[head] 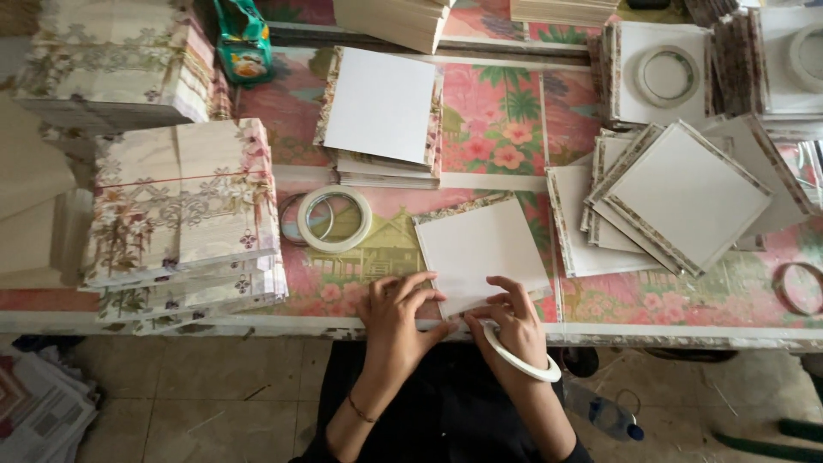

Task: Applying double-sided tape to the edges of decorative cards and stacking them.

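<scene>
Card in hand: a white square card point(480, 249) with a floral-patterned edge lies tilted on the near edge of the table point(686, 330), straight in front of the person; its near corner is covered by the fingers.
Left hand: the left hand point(396, 315) rests on the card's near-left corner, fingers bent and spread flat on it, pinching nothing that can be made out.
Right hand: the right hand point(512, 319) presses the near edge of the card, fingertips curled down; what sits under them is hidden.
Tape ring on wrist: a white tape roll point(520, 358) hangs round the right wrist like a bangle, partly hidden behind the arm.
Tape on table: a second tape roll point(333, 219) lies just left of the card, overlapping a thinner ring.
Middle stack: a stack of white cards point(381, 111) sits beyond the card.
Right stacks: fanned cards point(686, 193) lie to the right, cut off at the picture edge.
Left stacks: floral printed piles point(180, 206) stand at the left, lower layers hard to tell apart.
</scene>
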